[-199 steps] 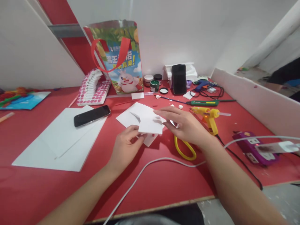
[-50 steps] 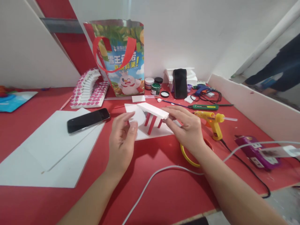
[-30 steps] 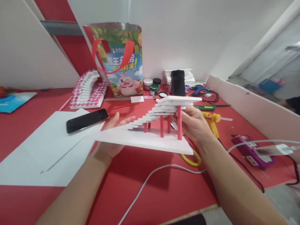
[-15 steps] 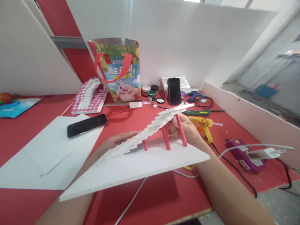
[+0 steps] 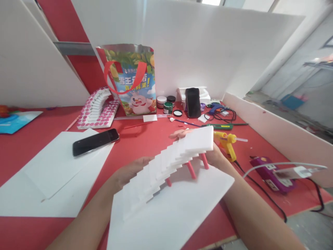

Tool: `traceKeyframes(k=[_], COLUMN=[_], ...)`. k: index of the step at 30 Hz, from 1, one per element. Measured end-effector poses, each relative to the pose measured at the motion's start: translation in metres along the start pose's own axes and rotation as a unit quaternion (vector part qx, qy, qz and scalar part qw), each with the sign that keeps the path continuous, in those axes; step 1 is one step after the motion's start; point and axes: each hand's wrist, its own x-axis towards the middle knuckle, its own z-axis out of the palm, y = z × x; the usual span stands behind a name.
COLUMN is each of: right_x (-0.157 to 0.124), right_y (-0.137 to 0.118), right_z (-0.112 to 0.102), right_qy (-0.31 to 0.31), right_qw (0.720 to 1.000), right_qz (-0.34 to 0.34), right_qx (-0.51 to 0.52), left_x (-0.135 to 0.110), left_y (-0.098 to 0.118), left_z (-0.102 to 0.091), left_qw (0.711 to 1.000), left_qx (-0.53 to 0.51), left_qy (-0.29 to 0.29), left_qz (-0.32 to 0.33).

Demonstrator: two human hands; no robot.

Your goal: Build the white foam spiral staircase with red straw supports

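A white model staircase (image 5: 161, 166) climbs to the right on a thin white board (image 5: 182, 215), with red round posts (image 5: 191, 170) under its upper steps. The board is tilted, its near edge low. At the far left side my left hand (image 5: 131, 170) grips the model, its fingertips hidden behind the steps. My right hand (image 5: 217, 154) is around the far right side, with some fingers showing past the top step and the rest hidden behind it.
White sheets (image 5: 59, 173) with a phone (image 5: 95, 141) lie left. A patterned bag (image 5: 135, 80), paint jars (image 5: 168, 107) and another phone (image 5: 193, 102) stand behind. On the right are a yellow glue gun (image 5: 227, 142), a purple power strip (image 5: 270, 173) and cables. Another stair model (image 5: 97, 109) stands back left.
The model has tipped toward me, so the step tops now show and the board's near edge is lower. My right hand's fingers have moved from the posts to behind the top step.
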Motion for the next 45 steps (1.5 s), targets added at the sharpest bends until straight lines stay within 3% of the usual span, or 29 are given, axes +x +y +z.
traceKeyframes(k=[2, 4, 7, 9, 12, 15, 19, 22, 26, 30, 33, 37, 41, 45], right_x=[0.002, 0.005, 0.009, 0.009, 0.007, 0.005, 0.008, 0.011, 0.013, 0.015, 0.016, 0.016, 0.012, 0.009], right_y=[-0.001, -0.001, 0.001, 0.003, 0.002, -0.002, 0.004, 0.018, 0.035, 0.041, 0.042, 0.038, 0.029, 0.023], right_z=[0.001, -0.001, -0.007, -0.011, -0.011, -0.004, 0.007, 0.008, 0.005, 0.005, 0.005, 0.005, 0.007, 0.009], right_qy=[0.055, 0.167, 0.317, 0.346, 0.347, 0.337, 0.260, 0.204, 0.129, 0.111, 0.108, 0.097, 0.072, 0.045], right_qw=[0.998, 0.985, 0.927, 0.898, 0.889, 0.923, 0.962, 0.965, 0.958, 0.926, 0.897, 0.844, 0.802, 0.755], right_qz=[0.007, -0.008, -0.056, -0.079, -0.087, -0.044, 0.080, 0.135, 0.180, 0.194, 0.178, 0.165, 0.164, 0.149], right_qx=[0.001, -0.049, -0.191, -0.259, -0.287, -0.179, -0.033, -0.094, -0.183, -0.303, -0.390, -0.501, -0.570, -0.637], left_x=[-0.002, -0.003, 0.000, 0.004, 0.011, 0.016, 0.015, 0.011, 0.012, 0.018, 0.018, 0.011, 0.003, 0.002], left_y=[0.005, 0.008, 0.007, 0.003, -0.004, -0.008, -0.006, -0.001, -0.003, -0.013, -0.014, -0.005, 0.001, 0.001], left_z=[0.003, 0.001, -0.009, -0.016, -0.021, -0.022, -0.022, -0.023, -0.029, -0.038, -0.041, -0.037, -0.032, -0.030], left_qw=[0.996, 0.989, 0.983, 0.975, 0.967, 0.966, 0.983, 0.992, 0.988, 0.952, 0.911, 0.873, 0.864, 0.848], left_qx=[-0.048, -0.101, -0.170, -0.212, -0.250, -0.251, -0.181, -0.116, 0.011, 0.165, 0.284, 0.405, 0.461, 0.498], left_qy=[-0.057, -0.087, -0.072, -0.061, -0.046, -0.009, 0.018, 0.049, 0.153, 0.247, 0.277, 0.259, 0.203, 0.178], left_qz=[-0.055, -0.063, -0.021, 0.004, 0.030, 0.056, 0.039, 0.003, 0.022, 0.075, 0.109, 0.074, 0.026, 0.035])
